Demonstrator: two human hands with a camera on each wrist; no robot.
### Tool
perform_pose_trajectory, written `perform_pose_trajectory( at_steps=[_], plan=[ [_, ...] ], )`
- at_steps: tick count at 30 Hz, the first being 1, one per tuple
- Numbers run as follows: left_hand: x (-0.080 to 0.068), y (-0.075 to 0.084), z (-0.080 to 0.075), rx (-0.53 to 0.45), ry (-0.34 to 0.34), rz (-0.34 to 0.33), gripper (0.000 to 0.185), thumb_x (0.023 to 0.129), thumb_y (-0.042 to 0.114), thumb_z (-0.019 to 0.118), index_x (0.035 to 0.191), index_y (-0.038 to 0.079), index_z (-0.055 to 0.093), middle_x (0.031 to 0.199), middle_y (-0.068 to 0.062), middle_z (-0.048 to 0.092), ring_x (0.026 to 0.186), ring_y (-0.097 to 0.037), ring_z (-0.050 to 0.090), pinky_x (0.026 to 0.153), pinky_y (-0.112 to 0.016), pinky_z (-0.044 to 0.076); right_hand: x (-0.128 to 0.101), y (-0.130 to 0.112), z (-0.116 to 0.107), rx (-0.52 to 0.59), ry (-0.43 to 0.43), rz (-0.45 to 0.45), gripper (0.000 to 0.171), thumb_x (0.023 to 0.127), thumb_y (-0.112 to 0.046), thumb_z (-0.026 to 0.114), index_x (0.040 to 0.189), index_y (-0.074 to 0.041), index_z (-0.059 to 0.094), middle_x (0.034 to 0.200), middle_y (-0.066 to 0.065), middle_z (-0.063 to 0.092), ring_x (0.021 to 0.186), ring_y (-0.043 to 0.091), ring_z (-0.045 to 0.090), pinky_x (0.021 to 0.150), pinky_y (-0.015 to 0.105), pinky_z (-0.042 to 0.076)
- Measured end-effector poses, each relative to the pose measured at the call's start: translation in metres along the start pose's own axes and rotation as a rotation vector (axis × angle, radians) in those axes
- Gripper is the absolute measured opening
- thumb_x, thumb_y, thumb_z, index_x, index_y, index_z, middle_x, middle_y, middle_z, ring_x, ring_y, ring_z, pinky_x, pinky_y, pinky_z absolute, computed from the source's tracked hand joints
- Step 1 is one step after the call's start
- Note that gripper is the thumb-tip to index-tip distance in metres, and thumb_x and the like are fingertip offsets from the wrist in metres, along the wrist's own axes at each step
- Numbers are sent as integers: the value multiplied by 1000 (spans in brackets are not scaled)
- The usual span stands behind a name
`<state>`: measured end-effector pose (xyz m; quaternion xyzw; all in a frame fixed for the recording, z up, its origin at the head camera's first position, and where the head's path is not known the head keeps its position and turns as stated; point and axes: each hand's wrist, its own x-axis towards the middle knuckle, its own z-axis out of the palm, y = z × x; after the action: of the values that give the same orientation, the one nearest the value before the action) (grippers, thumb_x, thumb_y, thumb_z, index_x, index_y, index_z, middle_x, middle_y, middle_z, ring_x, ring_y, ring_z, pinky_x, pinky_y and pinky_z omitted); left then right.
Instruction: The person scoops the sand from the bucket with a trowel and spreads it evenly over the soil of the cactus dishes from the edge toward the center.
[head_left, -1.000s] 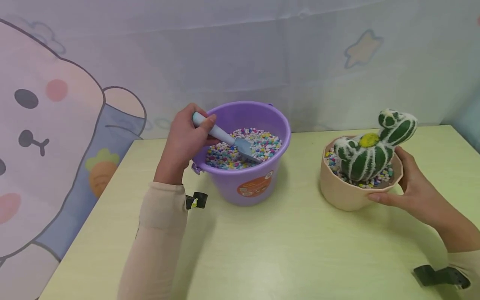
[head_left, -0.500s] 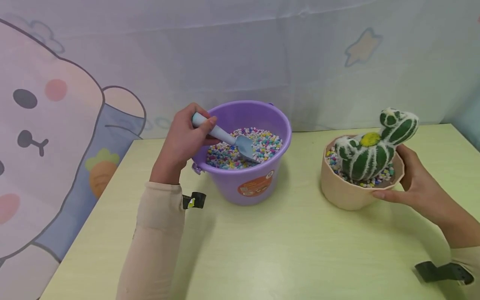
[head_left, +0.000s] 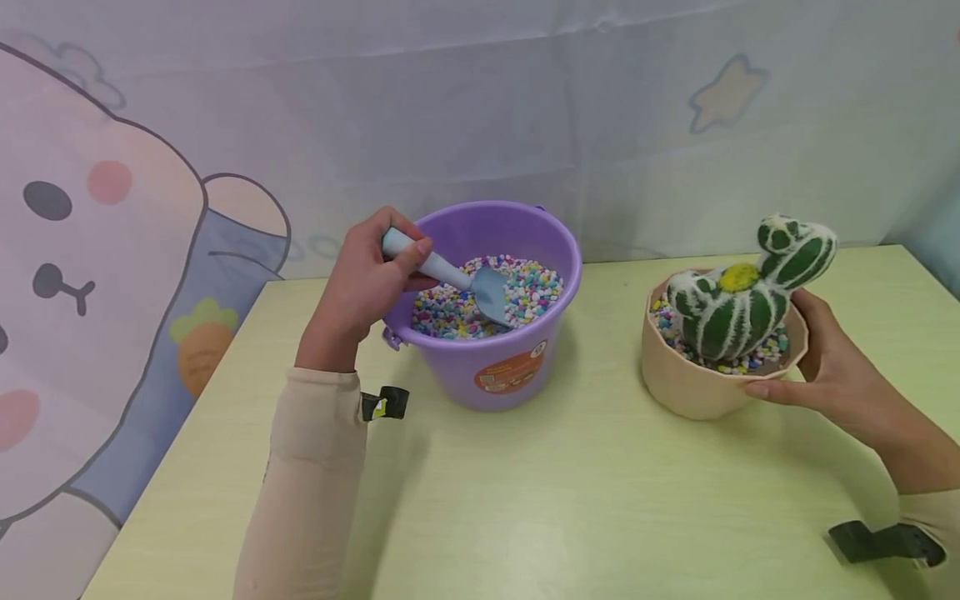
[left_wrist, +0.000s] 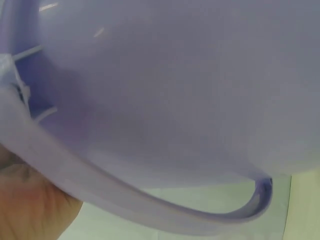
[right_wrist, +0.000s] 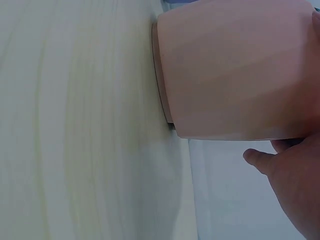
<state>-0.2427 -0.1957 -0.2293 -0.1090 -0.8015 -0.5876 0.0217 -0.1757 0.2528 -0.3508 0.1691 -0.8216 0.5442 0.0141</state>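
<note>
While left hand (head_left: 360,287) grips scoop (head_left: 450,279) in purple bucket (head_left: 495,367) (blade on pebbles (head_left: 528,292)), right hand (head_left: 832,375) clasps cactus pot (head_left: 690,387).

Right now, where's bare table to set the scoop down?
Bare table lies in front of the bucket and pot, between the sleeves. The gap between bucket and pot is narrower. Left hand with the scoop crowds the bucket's left; right hand crowds the pot's right.

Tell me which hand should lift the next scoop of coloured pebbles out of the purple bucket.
Left. The left hand already grips the pale blue plastic scoop, blade in the purple plastic bucket's pebbles. The right hand is busy holding the beige cactus pot.
</note>
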Motion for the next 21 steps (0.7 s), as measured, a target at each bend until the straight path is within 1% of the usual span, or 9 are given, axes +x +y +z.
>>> perform_pose_trajectory(
  at_steps=[5,9,11,14,16,17,19,20,21],
  plan=[
    [-1,-1,-3,-22,-33,7,6,99,0,56,100,-3,51,109,-24,57,94,-32,69,82,-35,60,1,0,1,9,21,-14,107,78,21,69,154,-21,7,150,3,16,135,3,22,96,7,30],
    [-1,0,-4,-18,-48,3,3,99,-1,56,100,-2,52,111,-24,58,96,-34,68,83,-35,59,2,3,2,11,23,-48,108,76,24,68,153,-20,8,147,2,18,133,2,25,98,7,27],
    [0,0,-4,-11,-45,-4,6,99,-1,56,102,-5,52,111,-24,57,97,-34,68,83,-35,59,2,4,2,9,21,-59,108,75,25,68,153,-20,8,147,3,18,132,2,25,99,7,26],
    [0,1,-3,-1,-28,-20,12,99,1,56,105,-9,51,112,-23,56,96,-33,68,82,-34,60,2,4,1,3,8,-47,109,78,22,68,155,-19,3,150,7,12,135,0,19,99,5,23],
    [1,1,-2,3,-12,-38,15,99,2,57,106,-10,51,112,-23,56,94,-33,69,81,-33,60,2,5,-1,7,-9,-31,108,80,21,67,155,-17,-1,154,11,6,137,2,15,99,4,23],
    [1,1,-1,2,-2,-49,15,99,2,57,105,-10,51,111,-23,56,94,-32,69,80,-33,60,1,5,-2,6,-18,-13,108,82,19,66,155,-17,-4,157,11,0,139,2,10,97,3,25],
    [2,2,0,2,14,-70,16,99,4,58,105,-8,50,111,-22,55,93,-31,70,79,-33,60,0,6,-4,14,-35,21,107,86,16,64,155,-16,-11,159,12,-12,142,8,2,93,4,34],
    [3,2,1,4,22,-80,16,99,5,59,105,-7,50,111,-22,55,92,-31,70,79,-33,61,0,7,-5,21,-41,35,107,87,15,64,155,-15,-13,159,12,-17,143,13,1,89,5,40],
    [3,2,2,5,28,-89,17,99,6,59,105,-7,50,111,-22,55,91,-31,70,78,-32,61,0,8,-5,23,-43,45,107,87,14,64,155,-15,-14,159,12,-20,143,16,4,83,7,45]
  ],
)
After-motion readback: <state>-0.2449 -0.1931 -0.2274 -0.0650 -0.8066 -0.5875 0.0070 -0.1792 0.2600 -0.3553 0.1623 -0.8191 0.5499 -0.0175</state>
